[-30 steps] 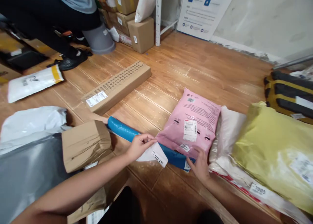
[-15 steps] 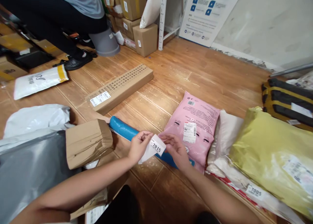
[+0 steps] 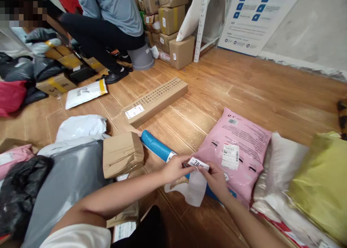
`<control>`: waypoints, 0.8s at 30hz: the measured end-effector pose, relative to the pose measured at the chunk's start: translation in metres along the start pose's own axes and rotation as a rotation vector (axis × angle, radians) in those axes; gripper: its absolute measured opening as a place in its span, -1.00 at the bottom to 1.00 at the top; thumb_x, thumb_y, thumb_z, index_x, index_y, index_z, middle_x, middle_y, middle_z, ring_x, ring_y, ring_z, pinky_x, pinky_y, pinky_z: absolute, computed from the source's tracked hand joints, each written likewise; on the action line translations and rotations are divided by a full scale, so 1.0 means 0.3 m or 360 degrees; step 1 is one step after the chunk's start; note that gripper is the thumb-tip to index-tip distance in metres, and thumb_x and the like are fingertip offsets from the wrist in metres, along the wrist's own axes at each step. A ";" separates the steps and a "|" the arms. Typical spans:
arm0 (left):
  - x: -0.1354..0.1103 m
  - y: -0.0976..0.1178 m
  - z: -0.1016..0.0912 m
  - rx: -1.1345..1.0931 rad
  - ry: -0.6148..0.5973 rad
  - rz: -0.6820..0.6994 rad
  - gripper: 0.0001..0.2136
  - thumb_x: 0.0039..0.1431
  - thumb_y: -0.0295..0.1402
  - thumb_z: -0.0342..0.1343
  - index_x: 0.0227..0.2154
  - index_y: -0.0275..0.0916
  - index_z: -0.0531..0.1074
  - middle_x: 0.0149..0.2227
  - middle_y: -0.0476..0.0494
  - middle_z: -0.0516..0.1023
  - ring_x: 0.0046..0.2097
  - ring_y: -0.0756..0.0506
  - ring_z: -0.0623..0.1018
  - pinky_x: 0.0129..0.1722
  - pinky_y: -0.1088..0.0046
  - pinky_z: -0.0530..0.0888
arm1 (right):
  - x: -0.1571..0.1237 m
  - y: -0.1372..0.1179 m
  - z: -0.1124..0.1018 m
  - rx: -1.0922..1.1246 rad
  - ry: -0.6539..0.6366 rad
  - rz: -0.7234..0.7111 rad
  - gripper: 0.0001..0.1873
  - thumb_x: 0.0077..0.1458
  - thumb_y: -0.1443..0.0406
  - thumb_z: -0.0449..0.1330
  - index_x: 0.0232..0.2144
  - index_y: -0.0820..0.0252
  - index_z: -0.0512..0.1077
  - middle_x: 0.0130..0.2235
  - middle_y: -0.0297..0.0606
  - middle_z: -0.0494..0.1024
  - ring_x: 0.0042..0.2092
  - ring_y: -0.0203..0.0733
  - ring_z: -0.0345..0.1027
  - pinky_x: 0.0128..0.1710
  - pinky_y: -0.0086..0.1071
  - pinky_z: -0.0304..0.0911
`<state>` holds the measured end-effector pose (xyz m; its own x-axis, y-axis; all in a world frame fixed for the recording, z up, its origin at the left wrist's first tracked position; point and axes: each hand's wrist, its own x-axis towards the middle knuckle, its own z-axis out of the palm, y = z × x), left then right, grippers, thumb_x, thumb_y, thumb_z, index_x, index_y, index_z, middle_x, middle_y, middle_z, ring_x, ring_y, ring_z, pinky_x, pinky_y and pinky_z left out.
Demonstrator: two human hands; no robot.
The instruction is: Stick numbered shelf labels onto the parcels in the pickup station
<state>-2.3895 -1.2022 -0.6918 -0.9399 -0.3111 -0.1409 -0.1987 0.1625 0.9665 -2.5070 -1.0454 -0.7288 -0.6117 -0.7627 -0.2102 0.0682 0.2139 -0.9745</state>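
Observation:
My left hand (image 3: 175, 168) and my right hand (image 3: 215, 178) meet over a small white numbered sticker (image 3: 198, 163), each pinching one end. A strip of white backing paper (image 3: 193, 189) hangs below the sticker. Just behind the hands lies a blue wrapped roll parcel (image 3: 155, 147) on the wooden floor, partly under a pink mailer bag (image 3: 235, 152) with a white shipping label.
A taped brown parcel (image 3: 122, 154) and grey (image 3: 65, 183) and white bags lie at left. A long flat cardboard box (image 3: 155, 100) lies farther out. Yellow (image 3: 322, 183) and white bags pile at right. Another person (image 3: 108, 20) sits at the back beside stacked boxes and shelving.
My right hand left the blue roll and came up to the sticker held by my left hand. The backing paper now hangs down. The view swung left.

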 end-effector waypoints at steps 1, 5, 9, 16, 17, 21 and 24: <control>0.003 -0.015 0.002 -0.0123 0.0012 -0.0062 -0.71 0.08 -0.17 0.22 -0.24 -0.29 0.52 -0.33 -0.08 0.57 -0.32 -0.02 0.50 -0.32 0.53 0.38 | -0.003 0.002 -0.001 -0.0079 -0.0017 -0.0041 -0.70 0.07 0.09 0.24 -0.43 0.22 0.44 -0.50 -0.35 0.45 -0.45 -0.28 0.25 -0.46 -0.44 0.15; 0.019 -0.073 -0.008 -0.0526 -0.0035 -0.0208 -0.59 -0.07 -0.17 0.33 -0.20 -0.32 0.50 -0.36 -0.09 0.57 -0.36 0.00 0.50 -0.34 0.54 0.39 | -0.003 0.009 0.002 -0.0348 -0.0180 -0.0140 -0.68 0.09 0.08 0.23 -0.47 0.23 0.47 -0.50 -0.33 0.44 -0.42 -0.25 0.27 -0.42 -0.42 0.16; 0.023 -0.109 -0.041 -0.0322 -0.0057 -0.0308 -0.69 -0.08 -0.18 0.32 -0.36 -0.34 0.52 -0.48 -0.06 0.52 -0.45 0.04 0.45 -0.43 0.56 0.34 | 0.008 0.040 0.019 -0.0256 -0.0271 -0.0112 -0.66 0.11 0.06 0.19 -0.26 0.21 0.51 -0.31 -0.20 0.56 -0.22 -0.10 0.40 -0.23 -0.34 0.28; -0.018 -0.210 -0.016 -0.0202 -0.0078 -0.0460 -0.68 -0.18 -0.12 0.34 -0.47 -0.30 0.54 -0.46 -0.08 0.57 -0.41 -0.03 0.51 -0.40 0.51 0.39 | -0.018 0.132 0.069 -0.0204 -0.0292 0.0126 -0.60 0.14 -0.01 0.11 -0.36 0.22 0.46 -0.40 -0.26 0.53 -0.35 -0.17 0.36 -0.36 -0.37 0.24; -0.026 -0.224 -0.005 -0.0217 -0.0045 -0.0481 -0.65 -0.21 -0.09 0.35 -0.49 -0.30 0.54 -0.46 -0.09 0.58 -0.40 -0.04 0.51 -0.39 0.50 0.39 | -0.026 0.144 0.079 -0.0221 -0.0266 0.0134 -0.59 0.15 -0.02 0.10 -0.40 0.21 0.43 -0.44 -0.29 0.50 -0.39 -0.20 0.33 -0.39 -0.38 0.21; -0.051 -0.262 0.031 -0.0284 -0.0018 -0.0528 -0.59 -0.26 -0.02 0.35 -0.49 -0.31 0.54 -0.42 -0.15 0.60 -0.36 -0.08 0.53 -0.36 0.46 0.42 | -0.055 0.176 0.117 -0.0256 -0.0057 0.0151 -0.56 0.16 -0.03 0.07 -0.55 0.17 0.27 -0.56 -0.39 0.31 -0.46 -0.26 0.19 -0.45 -0.41 0.11; -0.052 -0.281 0.035 -0.0235 0.0036 -0.0499 -0.61 -0.17 -0.03 0.30 -0.47 -0.32 0.53 -0.42 -0.16 0.60 -0.37 -0.07 0.52 -0.35 0.45 0.42 | -0.063 0.182 0.134 -0.0198 -0.0064 0.0155 -0.61 0.12 -0.01 0.14 -0.50 0.17 0.29 -0.49 -0.37 0.38 -0.38 -0.22 0.27 -0.37 -0.40 0.17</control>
<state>-2.3609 -1.2012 -0.7733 -0.8325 -0.3456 -0.4330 -0.4332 -0.0811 0.8976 -2.4600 -1.0440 -0.7811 -0.5747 -0.7579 -0.3087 0.0257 0.3602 -0.9325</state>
